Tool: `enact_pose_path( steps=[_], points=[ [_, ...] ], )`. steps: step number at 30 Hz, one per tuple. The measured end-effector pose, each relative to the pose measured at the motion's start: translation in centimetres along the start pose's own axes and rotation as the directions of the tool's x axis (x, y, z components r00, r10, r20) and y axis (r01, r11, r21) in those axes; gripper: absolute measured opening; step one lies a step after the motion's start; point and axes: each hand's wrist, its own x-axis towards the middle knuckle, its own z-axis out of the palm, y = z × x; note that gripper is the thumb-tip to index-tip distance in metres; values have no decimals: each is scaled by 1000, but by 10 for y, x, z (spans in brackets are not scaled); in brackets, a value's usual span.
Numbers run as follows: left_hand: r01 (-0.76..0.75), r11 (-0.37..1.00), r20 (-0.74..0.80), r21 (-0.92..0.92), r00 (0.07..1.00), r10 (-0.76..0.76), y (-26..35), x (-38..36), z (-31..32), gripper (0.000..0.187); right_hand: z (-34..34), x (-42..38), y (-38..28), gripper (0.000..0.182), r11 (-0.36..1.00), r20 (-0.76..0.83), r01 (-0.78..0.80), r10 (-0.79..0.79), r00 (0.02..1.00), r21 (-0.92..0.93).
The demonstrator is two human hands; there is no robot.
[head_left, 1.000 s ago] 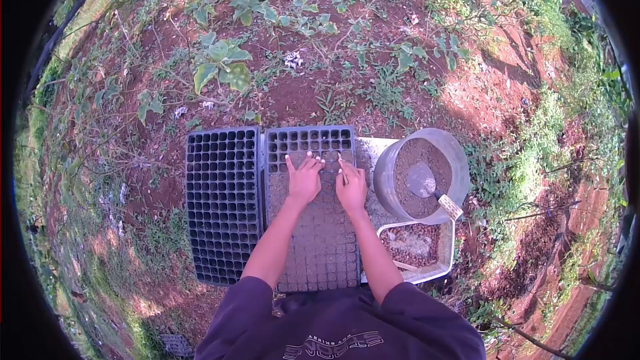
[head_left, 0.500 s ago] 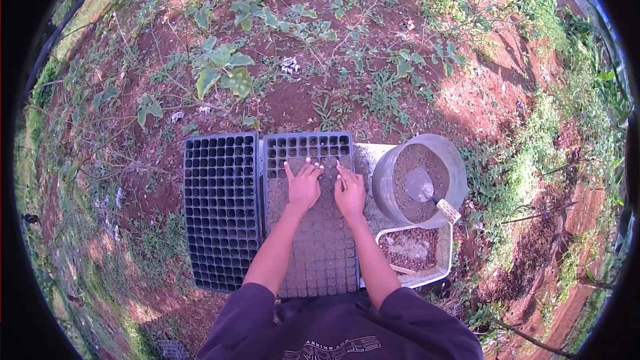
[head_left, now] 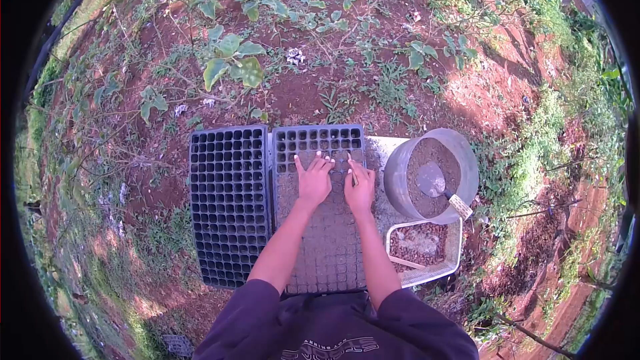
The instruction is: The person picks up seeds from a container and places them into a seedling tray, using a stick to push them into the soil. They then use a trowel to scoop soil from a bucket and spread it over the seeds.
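Note:
A black seedling tray (head_left: 327,247) filled with brown soil lies in front of me, its far rows showing cells that are not filled to the top. My left hand (head_left: 315,180) rests palm down on the soil near those rows, thumb and fingers spread. Beside it, my right hand (head_left: 361,190) has its fingers bent around what looks like a thin tan stick (head_left: 355,177), partly hidden by the fingers. Its index finger points at the cells near the tray's right edge.
An unfilled seedling tray (head_left: 230,207) lies on the left. At right stands a round tub (head_left: 472,173) of soil with a trowel (head_left: 433,180). Below it, a rectangular container (head_left: 445,271) holds brown seed-like pieces and a flat stick (head_left: 407,263). Leafy plants (head_left: 230,60) grow beyond.
The whole view has shifted, so trays and tub appear farther right and slightly higher. Both hands keep nearly the same places on the filled tray.

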Motion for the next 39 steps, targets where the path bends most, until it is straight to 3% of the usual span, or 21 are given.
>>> enact_pose_path(
  steps=[24,39],
  points=[
    [25,1000,207,9,978,-27,1,9,-20,38,3,2,-13,31,997,-27,-8,6,1000,-82],
    [-7,1000,142,19,990,4,-2,4,-13,37,6,-2,-7,33,997,-29,38,-40,999,-73]
  ],
)
